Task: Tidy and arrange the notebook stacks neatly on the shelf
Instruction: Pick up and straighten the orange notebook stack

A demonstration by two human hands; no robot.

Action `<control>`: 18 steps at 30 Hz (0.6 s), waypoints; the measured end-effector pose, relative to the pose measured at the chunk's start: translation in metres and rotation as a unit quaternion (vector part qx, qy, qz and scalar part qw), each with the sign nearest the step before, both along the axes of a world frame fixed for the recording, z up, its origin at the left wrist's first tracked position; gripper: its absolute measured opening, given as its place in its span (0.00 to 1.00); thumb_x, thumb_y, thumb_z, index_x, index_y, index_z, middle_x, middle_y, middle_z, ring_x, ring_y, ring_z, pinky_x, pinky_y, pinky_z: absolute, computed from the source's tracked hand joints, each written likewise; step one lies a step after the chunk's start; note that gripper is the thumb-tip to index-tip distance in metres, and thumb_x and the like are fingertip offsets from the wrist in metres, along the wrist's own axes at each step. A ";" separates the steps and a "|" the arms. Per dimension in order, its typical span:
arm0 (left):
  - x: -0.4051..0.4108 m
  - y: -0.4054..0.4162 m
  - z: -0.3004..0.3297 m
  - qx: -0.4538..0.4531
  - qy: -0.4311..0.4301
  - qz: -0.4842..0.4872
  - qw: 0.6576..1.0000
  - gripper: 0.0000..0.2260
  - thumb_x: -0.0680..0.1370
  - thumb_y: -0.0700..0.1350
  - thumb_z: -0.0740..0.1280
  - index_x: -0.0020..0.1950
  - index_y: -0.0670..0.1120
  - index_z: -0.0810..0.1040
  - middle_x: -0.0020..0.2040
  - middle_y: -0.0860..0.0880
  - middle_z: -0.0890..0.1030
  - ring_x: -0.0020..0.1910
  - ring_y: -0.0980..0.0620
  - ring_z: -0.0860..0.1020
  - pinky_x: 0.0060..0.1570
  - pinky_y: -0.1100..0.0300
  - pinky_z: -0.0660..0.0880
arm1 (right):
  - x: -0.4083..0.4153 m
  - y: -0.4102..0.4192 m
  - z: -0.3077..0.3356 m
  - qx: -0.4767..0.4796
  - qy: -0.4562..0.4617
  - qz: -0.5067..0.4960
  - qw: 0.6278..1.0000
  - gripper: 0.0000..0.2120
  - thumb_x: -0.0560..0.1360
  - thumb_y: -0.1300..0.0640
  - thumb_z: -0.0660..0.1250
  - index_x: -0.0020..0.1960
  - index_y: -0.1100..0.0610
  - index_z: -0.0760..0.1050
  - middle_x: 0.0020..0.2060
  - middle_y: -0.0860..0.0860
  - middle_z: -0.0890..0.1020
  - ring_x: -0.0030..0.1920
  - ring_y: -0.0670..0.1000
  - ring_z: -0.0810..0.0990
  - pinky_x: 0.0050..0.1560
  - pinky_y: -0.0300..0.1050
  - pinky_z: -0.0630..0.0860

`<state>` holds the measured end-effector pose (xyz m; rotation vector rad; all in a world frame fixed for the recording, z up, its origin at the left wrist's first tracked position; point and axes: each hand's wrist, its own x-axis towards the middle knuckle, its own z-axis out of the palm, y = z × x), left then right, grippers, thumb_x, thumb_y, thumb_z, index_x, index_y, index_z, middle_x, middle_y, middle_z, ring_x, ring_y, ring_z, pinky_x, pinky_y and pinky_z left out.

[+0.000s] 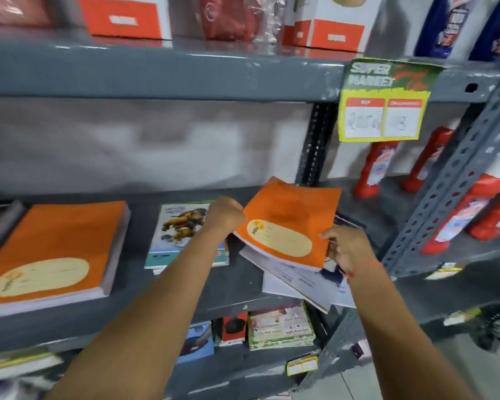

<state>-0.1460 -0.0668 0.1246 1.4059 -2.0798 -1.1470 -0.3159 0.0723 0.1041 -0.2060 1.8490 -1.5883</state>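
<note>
An orange notebook [292, 217] with a cream label is lifted and tilted above a messy pile of white and dark notebooks [298, 280] on the grey shelf [243, 287]. My left hand [224, 213] grips its left edge. My right hand [344, 246] pinches its lower right corner. A tidy stack of orange notebooks [52, 249] lies at the shelf's left. Between them rests a stack topped by a cartoon-cover notebook [182, 229], partly hidden by my left forearm.
Red bottles [375, 168] stand on the neighbouring shelf to the right, behind a perforated grey upright [445, 192]. A yellow price sign [384, 102] hangs from the shelf above. Orange-and-white boxes [122, 18] sit on top. More books [280, 327] lie on the lower shelf.
</note>
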 end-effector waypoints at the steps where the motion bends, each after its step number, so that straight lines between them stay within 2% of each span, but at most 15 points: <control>1: 0.013 -0.001 0.004 0.027 0.031 0.025 0.999 0.06 0.70 0.35 0.65 0.37 0.44 0.78 0.44 0.41 0.79 0.44 0.45 0.78 0.48 0.58 0.73 | 0.007 -0.008 0.007 -0.004 0.022 0.017 1.000 0.10 0.67 0.73 0.63 0.30 0.62 0.70 0.40 0.68 0.75 0.29 0.54 0.68 0.35 0.50 0.72; 2: 0.033 -0.004 0.007 0.035 0.058 0.058 0.996 0.06 0.70 0.35 0.66 0.43 0.41 0.81 0.49 0.40 0.82 0.48 0.43 0.80 0.51 0.57 0.75 | 0.019 -0.019 0.012 -0.015 0.034 0.039 0.999 0.09 0.66 0.73 0.63 0.31 0.63 0.71 0.42 0.73 0.77 0.29 0.55 0.68 0.35 0.52 0.73; 3: 0.049 -0.006 0.011 0.043 0.072 0.087 0.993 0.10 0.71 0.35 0.67 0.51 0.38 0.81 0.53 0.39 0.82 0.51 0.43 0.80 0.51 0.57 0.76 | 0.030 -0.029 0.015 -0.030 0.039 0.055 0.997 0.08 0.66 0.73 0.63 0.32 0.62 0.72 0.43 0.77 0.78 0.27 0.55 0.69 0.33 0.50 0.73; 5: 0.093 -0.011 0.017 0.041 0.105 0.136 0.984 0.14 0.71 0.34 0.67 0.57 0.35 0.78 0.57 0.38 0.81 0.50 0.48 0.79 0.43 0.64 0.75 | 0.061 -0.051 0.022 -0.049 0.035 0.098 0.993 0.11 0.66 0.74 0.64 0.31 0.61 0.72 0.36 0.71 0.82 0.24 0.55 0.72 0.28 0.42 0.71; 6: 0.113 -0.016 0.018 0.037 0.126 0.157 0.979 0.15 0.72 0.33 0.68 0.58 0.34 0.77 0.59 0.38 0.80 0.50 0.49 0.77 0.42 0.65 0.75 | 0.077 -0.063 0.022 -0.057 0.039 0.125 0.990 0.12 0.66 0.75 0.64 0.30 0.61 0.71 0.33 0.67 0.83 0.24 0.54 0.73 0.28 0.41 0.71; 8: 0.158 -0.021 0.020 0.037 0.143 0.200 0.968 0.17 0.73 0.33 0.67 0.61 0.33 0.74 0.62 0.40 0.77 0.57 0.46 0.76 0.52 0.58 0.74 | 0.120 -0.086 0.027 -0.063 0.050 0.179 0.981 0.12 0.65 0.75 0.65 0.29 0.60 0.72 0.30 0.61 0.82 0.25 0.51 0.75 0.29 0.41 0.73; 10: 0.202 -0.028 0.018 0.038 0.143 0.239 0.960 0.18 0.73 0.32 0.67 0.63 0.33 0.73 0.62 0.42 0.76 0.59 0.48 0.74 0.53 0.57 0.69 | 0.162 -0.106 0.027 -0.073 0.067 0.217 0.971 0.12 0.64 0.75 0.65 0.28 0.60 0.72 0.33 0.61 0.78 0.28 0.50 0.75 0.30 0.42 0.74; 11: 0.224 -0.032 0.016 0.040 0.152 0.264 0.952 0.18 0.73 0.32 0.66 0.62 0.32 0.73 0.62 0.45 0.75 0.55 0.49 0.73 0.51 0.58 0.67 | 0.184 -0.112 0.028 -0.076 0.074 0.236 0.966 0.12 0.64 0.75 0.65 0.28 0.60 0.72 0.35 0.61 0.78 0.31 0.51 0.76 0.32 0.45 0.75; 13: 0.270 -0.041 0.010 0.046 0.157 0.314 0.935 0.16 0.73 0.32 0.65 0.61 0.31 0.73 0.64 0.42 0.75 0.51 0.50 0.70 0.50 0.58 0.66 | 0.226 -0.130 0.023 -0.071 0.082 0.266 0.958 0.12 0.63 0.75 0.66 0.28 0.60 0.73 0.38 0.63 0.79 0.39 0.56 0.78 0.43 0.57 0.79; 15: 0.310 -0.045 0.003 0.061 0.140 0.323 0.934 0.13 0.75 0.32 0.62 0.59 0.33 0.76 0.58 0.42 0.76 0.50 0.48 0.70 0.49 0.57 0.68 | 0.262 -0.145 0.017 -0.061 0.088 0.285 0.953 0.13 0.62 0.73 0.69 0.26 0.58 0.75 0.41 0.65 0.82 0.43 0.60 0.81 0.52 0.63 0.78; 16: 0.325 -0.045 -0.001 0.066 0.131 0.317 0.937 0.09 0.75 0.31 0.61 0.52 0.37 0.78 0.54 0.42 0.75 0.49 0.48 0.71 0.48 0.57 0.70 | 0.276 -0.152 0.011 -0.056 0.094 0.289 0.951 0.13 0.61 0.72 0.69 0.26 0.57 0.74 0.42 0.66 0.83 0.45 0.62 0.82 0.53 0.64 0.78; 18: 0.348 -0.047 -0.010 0.056 0.116 0.322 0.938 0.12 0.75 0.30 0.60 0.37 0.45 0.74 0.50 0.42 0.73 0.46 0.45 0.74 0.41 0.58 0.71 | 0.300 -0.164 0.002 -0.031 0.106 0.302 0.947 0.13 0.62 0.71 0.68 0.26 0.57 0.73 0.46 0.67 0.83 0.48 0.64 0.82 0.53 0.64 0.78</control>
